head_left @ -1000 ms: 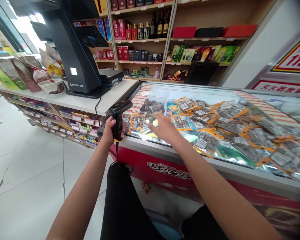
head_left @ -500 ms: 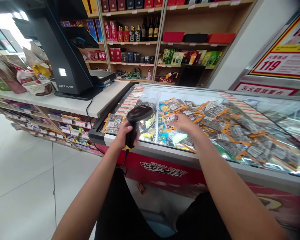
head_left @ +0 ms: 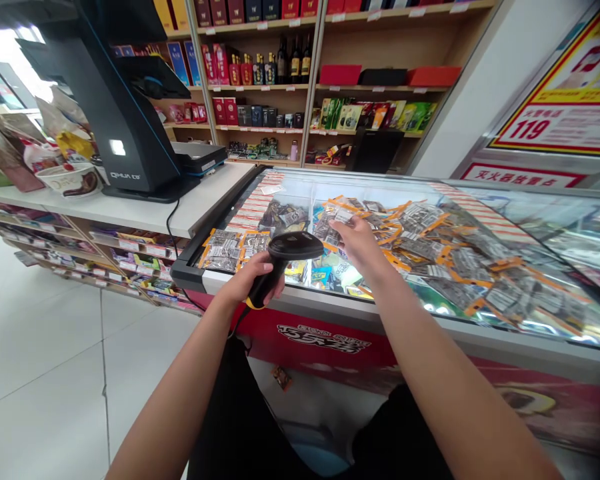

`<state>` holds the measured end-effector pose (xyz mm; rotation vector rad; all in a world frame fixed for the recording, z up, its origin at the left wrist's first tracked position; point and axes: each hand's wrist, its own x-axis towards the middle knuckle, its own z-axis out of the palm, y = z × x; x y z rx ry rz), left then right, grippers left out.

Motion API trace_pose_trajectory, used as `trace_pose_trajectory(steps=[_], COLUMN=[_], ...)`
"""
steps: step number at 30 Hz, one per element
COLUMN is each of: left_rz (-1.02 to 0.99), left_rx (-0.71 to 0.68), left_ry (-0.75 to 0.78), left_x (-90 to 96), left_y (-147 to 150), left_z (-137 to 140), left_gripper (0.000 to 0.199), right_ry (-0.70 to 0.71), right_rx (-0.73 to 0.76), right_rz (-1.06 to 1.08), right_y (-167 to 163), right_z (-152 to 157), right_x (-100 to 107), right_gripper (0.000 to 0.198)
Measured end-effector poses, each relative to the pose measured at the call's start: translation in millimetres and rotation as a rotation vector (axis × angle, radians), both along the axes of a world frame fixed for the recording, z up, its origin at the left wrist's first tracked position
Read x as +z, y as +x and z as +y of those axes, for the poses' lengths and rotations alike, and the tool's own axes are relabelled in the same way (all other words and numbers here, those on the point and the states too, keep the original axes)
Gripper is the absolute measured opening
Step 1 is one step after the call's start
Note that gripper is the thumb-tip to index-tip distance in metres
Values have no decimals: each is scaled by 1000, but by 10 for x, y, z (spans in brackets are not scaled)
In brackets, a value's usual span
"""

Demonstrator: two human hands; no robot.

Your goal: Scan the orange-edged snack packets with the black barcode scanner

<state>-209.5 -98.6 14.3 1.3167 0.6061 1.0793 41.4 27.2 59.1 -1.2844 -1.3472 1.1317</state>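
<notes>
My left hand (head_left: 253, 280) is wrapped round the grip of a black barcode scanner (head_left: 296, 247), its head tilted toward the right over the chest freezer's near edge. My right hand (head_left: 357, 243) reaches over the glass lid with thumb and fingers pinched on a snack packet (head_left: 343, 215) that has an orange edge and a label. Part of that packet is hidden by the fingers. A heap of similar orange-edged packets (head_left: 463, 257) covers the lid to the right. Two small groups of them (head_left: 223, 250) lie at the lid's left end.
The chest freezer (head_left: 325, 308) stretches across in front of me, bagged goods under its glass. At the left is a counter (head_left: 220, 193) with a checkout terminal (head_left: 135, 127). A scanner cable (head_left: 169, 230) hangs there. One packet (head_left: 281, 378) lies on the floor.
The scanner has swung to the right and its head has levelled. My right hand has lifted slightly, now with a packet pinched in it. Another packet shows at the lid's left end.
</notes>
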Motion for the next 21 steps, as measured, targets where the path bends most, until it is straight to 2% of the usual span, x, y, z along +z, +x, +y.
trace_pose_trajectory(steps=[5, 11, 14, 17, 19, 21], left_rz=[51, 80, 28, -87, -145, -163], left_rx=[-8, -14, 20, 119, 179, 224], left_ry=[-26, -50, -46, 1, 26, 40], left_x=[34, 23, 1, -7, 1, 14], left_y=[13, 1, 7, -21, -85, -187], left_z=[-18, -11, -3, -1, -6, -16], left_gripper=[51, 51, 56, 63, 63, 59], right_ry=[-11, -1, 25, 20, 14, 69], right_rx=[8, -36, 13, 97, 141, 185], right_rz=[98, 67, 42, -200, -412, -564], right_y=[-93, -101, -123, -132, -101, -39], right_z=[-9, 32, 50, 17, -47, -139], right_x=[-22, -83, -99, -85, -66, -52], right_gripper=[48, 57, 51, 44, 55, 65])
